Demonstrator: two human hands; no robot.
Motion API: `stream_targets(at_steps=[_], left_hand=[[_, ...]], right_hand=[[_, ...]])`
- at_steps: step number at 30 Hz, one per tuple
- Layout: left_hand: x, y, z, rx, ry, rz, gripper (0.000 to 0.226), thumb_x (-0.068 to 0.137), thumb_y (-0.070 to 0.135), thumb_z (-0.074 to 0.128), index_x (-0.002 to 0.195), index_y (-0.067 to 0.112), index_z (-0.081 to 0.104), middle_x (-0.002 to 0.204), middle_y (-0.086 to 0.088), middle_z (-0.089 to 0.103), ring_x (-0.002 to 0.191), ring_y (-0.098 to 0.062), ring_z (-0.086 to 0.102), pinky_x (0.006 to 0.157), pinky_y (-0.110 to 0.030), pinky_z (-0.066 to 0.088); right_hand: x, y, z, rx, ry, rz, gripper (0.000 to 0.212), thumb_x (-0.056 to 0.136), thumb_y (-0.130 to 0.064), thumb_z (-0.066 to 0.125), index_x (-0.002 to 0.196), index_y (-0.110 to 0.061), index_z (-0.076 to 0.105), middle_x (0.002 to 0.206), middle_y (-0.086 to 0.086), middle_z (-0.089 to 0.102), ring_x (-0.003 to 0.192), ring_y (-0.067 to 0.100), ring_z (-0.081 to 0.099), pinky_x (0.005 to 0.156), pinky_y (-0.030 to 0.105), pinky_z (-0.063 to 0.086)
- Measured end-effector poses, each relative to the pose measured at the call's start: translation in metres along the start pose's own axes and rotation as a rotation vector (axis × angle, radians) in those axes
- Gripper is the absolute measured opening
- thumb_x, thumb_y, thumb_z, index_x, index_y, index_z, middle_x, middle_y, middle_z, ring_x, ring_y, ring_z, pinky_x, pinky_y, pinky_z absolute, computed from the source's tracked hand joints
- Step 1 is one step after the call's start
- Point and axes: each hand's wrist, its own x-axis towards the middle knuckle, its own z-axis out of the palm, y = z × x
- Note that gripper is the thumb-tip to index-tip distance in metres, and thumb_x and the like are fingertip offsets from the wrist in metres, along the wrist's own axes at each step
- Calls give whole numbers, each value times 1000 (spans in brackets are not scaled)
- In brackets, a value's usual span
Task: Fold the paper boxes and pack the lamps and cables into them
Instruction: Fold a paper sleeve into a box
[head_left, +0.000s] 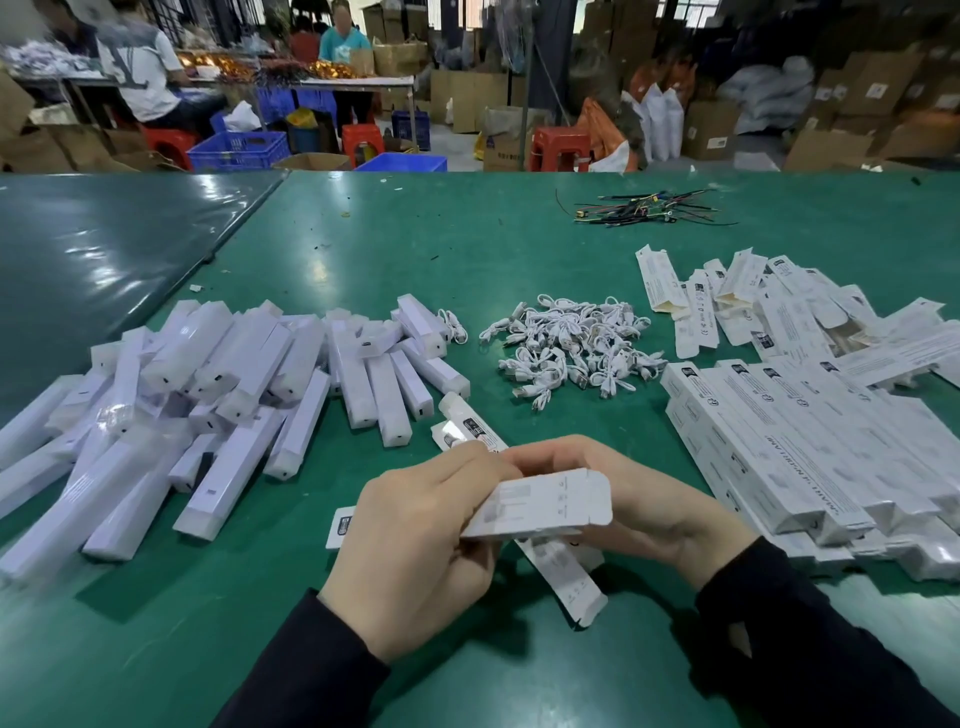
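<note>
the left hand (415, 540) curls its fingers round the near end of a flat paper box (540, 506). the right hand (639, 499) grips its far side, the box lying between both hands above the green table (415, 249).

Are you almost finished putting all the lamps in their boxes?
Not nearly. A stack of closed boxes at the right looks packed. Both hands, left hand and right hand, are holding one paper box with its end flap open. Still waiting: a big pile of white lamps at the left, a heap of white cables in the middle, and flat boxes behind the stack.
</note>
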Motion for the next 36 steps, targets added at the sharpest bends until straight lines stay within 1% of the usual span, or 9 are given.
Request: stream_targets(at_steps=[5, 11, 15, 17, 19, 22, 27, 32, 36], left_hand=[[0, 2, 2, -33, 30, 15, 28, 70, -4, 59, 89, 13, 71, 81, 12, 57, 64, -13, 53, 49, -31, 47], [-2, 0, 2, -62, 84, 3, 34, 66, -2, 58, 93, 17, 67, 81, 13, 62, 67, -11, 57, 54, -27, 49], [0, 2, 6, -67, 87, -17, 28, 71, 1, 57, 88, 22, 61, 80, 18, 49, 69, 11, 44, 61, -4, 32], [0, 1, 6, -55, 100, -29, 31, 71, -2, 60, 87, 24, 59, 78, 24, 41, 67, 16, 39, 62, -2, 27], [0, 1, 7, -70, 111, -36, 38, 69, -5, 64, 85, 29, 55, 75, 29, 41, 64, 13, 39, 60, -4, 26], [2, 1, 7, -91, 153, -56, 50, 73, -3, 65, 78, 40, 40, 67, 25, 44, 57, 6, 38, 54, -8, 25], [1, -5, 6, -205, 198, -200, 21, 81, 11, 72, 65, 12, 58, 58, 1, 46, 50, -17, 41, 45, -33, 34], [4, -6, 1, -170, 171, -291, 30, 80, 27, 73, 66, 34, 47, 58, 13, 41, 50, -5, 32, 46, -14, 25], [1, -15, -5, 46, 100, -422, 14, 77, 29, 66, 74, 24, 53, 57, 5, 49, 52, -16, 41, 46, -28, 35]], right_hand=[[0, 2, -2, -41, 8, 25, 30, 81, 4, 52, 105, -5, 66, 99, 17, 58, 85, 23, 50, 70, 25, 43], [-4, -6, -1, 46, -7, 37, 27, 68, -13, 68, 93, -15, 79, 88, -1, 74, 76, 8, 67, 71, 18, 52], [-5, -7, -2, 45, 6, 76, 37, 68, -24, 67, 98, -2, 72, 80, 5, 71, 70, 15, 65, 69, 25, 50], [-6, -6, 0, 50, -15, 66, 23, 81, -25, 58, 86, -13, 77, 67, -7, 69, 64, 11, 63, 73, 30, 45], [-8, -9, 3, 70, -24, 63, 31, 89, -25, 51, 75, -22, 78, 56, -11, 64, 58, 5, 61, 76, 34, 39], [-8, -14, 3, 63, -37, 33, 23, 83, -30, 66, 66, -20, 77, 51, -10, 57, 55, 2, 56, 73, 26, 44], [-5, -16, 2, 53, 135, 11, 20, 86, -23, 67, 73, -15, 80, 58, -7, 67, 52, 2, 58, 62, 16, 45], [-5, -18, 1, 14, 319, -54, 24, 64, -27, 77, 80, -10, 80, 68, 5, 68, 50, 5, 56, 50, 11, 46], [-11, -23, 0, -105, 421, -265, 26, 62, -31, 77, 79, -12, 81, 70, 8, 70, 51, 6, 55, 48, 13, 44]])
